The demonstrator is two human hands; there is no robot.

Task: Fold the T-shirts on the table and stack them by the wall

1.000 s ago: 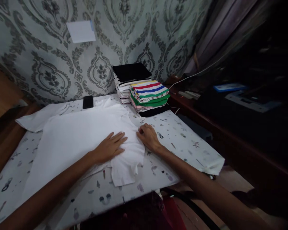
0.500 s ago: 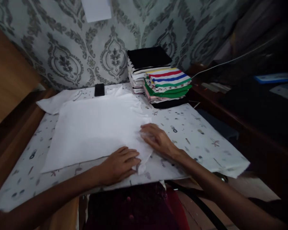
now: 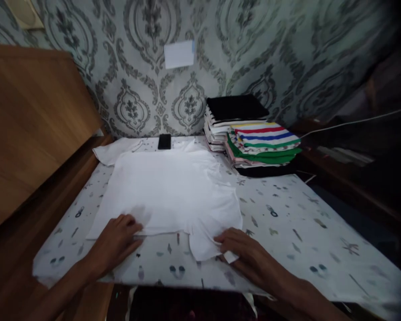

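Note:
A white shirt (image 3: 160, 191) lies spread on the patterned tabletop cover (image 3: 274, 249), its right part wrinkled and one sleeve pointing toward the front edge. My left hand (image 3: 115, 238) is at the shirt's front edge on the left, fingers curved and slightly apart, with nothing seen in it. At the right, my right hand (image 3: 242, 249) has its bent fingers on the sleeve's edge, and a small piece of white fabric shows under them. The undersides of its fingers are hidden.
Behind stand two stacks of folded cloth, one with a black top (image 3: 237, 108), one with a striped top (image 3: 265, 136). A black phone (image 3: 164, 141) and another white cloth (image 3: 116, 150) lie at the back. A wooden cabinet (image 3: 36, 125) borders the left.
The view has shifted. My left hand has moved left along the shirt's front edge. My right hand has come nearer to the front, onto the sleeve, which is now spread flatter.

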